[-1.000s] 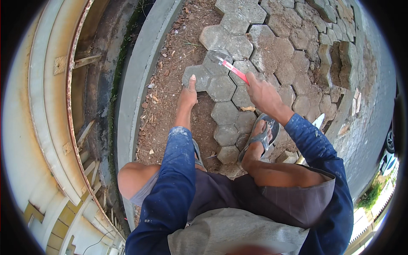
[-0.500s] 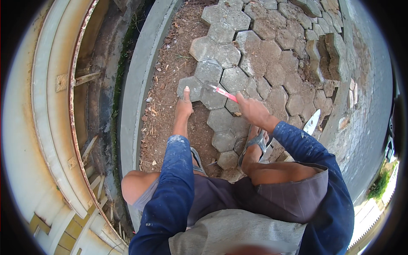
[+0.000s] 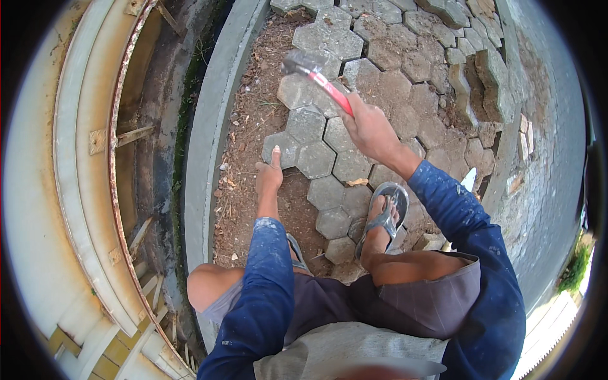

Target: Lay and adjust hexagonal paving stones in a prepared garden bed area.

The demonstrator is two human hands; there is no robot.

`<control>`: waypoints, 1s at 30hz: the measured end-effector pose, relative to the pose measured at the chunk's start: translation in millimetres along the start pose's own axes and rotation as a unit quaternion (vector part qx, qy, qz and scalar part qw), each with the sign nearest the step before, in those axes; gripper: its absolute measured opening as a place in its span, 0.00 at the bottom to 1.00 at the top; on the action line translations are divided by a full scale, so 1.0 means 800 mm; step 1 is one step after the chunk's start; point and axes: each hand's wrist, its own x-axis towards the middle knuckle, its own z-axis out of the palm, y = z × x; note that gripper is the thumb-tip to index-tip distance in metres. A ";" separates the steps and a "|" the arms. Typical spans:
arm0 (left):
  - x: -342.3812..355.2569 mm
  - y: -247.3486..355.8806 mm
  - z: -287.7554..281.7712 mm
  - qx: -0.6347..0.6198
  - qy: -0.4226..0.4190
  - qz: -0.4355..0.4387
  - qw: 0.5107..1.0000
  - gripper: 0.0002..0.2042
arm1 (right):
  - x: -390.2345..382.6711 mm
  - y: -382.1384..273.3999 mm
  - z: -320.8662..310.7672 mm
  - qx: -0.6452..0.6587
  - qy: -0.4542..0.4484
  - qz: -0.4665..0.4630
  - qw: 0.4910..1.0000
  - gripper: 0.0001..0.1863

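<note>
My left hand (image 3: 270,170) grips the left edge of a grey hexagonal paving block (image 3: 290,147), its thumb on the top face and its fingers mostly out of sight. The block lies beside dark bare soil (image 3: 297,196), joined or fitted against other blocks. My right hand (image 3: 367,126) is closed on a red-handled hammer (image 3: 329,87). The hammer's blurred metal head is raised over the pavers above and right of my left hand. My sandalled right foot (image 3: 383,218) rests on the ground below my right hand.
A concrete curb (image 3: 218,120) runs along the left, with a trench and rusty panels (image 3: 88,190) beyond. Uneven pavers (image 3: 418,95) and propped blocks (image 3: 487,85) lie at the right, with a white pointed object (image 3: 468,179) behind my right arm and a grey road (image 3: 544,158) outside.
The hammer dipped toward the block by my left hand half a second ago and is now lifted up and leftward. The view has shifted slightly; my left hand still holds the block.
</note>
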 end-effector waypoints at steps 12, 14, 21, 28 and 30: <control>-0.035 0.155 -0.012 0.118 0.071 0.329 0.934 0.63 | 0.055 0.078 0.014 -0.092 0.003 0.093 0.991 0.11; -0.033 0.159 -0.014 0.125 0.015 0.297 0.947 0.63 | 0.047 0.077 0.015 -0.057 0.027 0.088 0.994 0.10; -0.036 0.169 -0.022 0.146 -0.022 0.278 0.949 0.63 | 0.061 0.068 0.014 -0.102 -0.037 0.114 0.988 0.09; -0.038 0.170 -0.024 0.165 -0.020 0.275 0.947 0.63 | 0.068 0.068 0.013 -0.094 -0.024 0.115 0.989 0.10; -0.039 0.170 -0.025 0.174 -0.030 0.268 0.947 0.63 | 0.066 0.066 0.013 -0.102 -0.032 0.105 0.989 0.10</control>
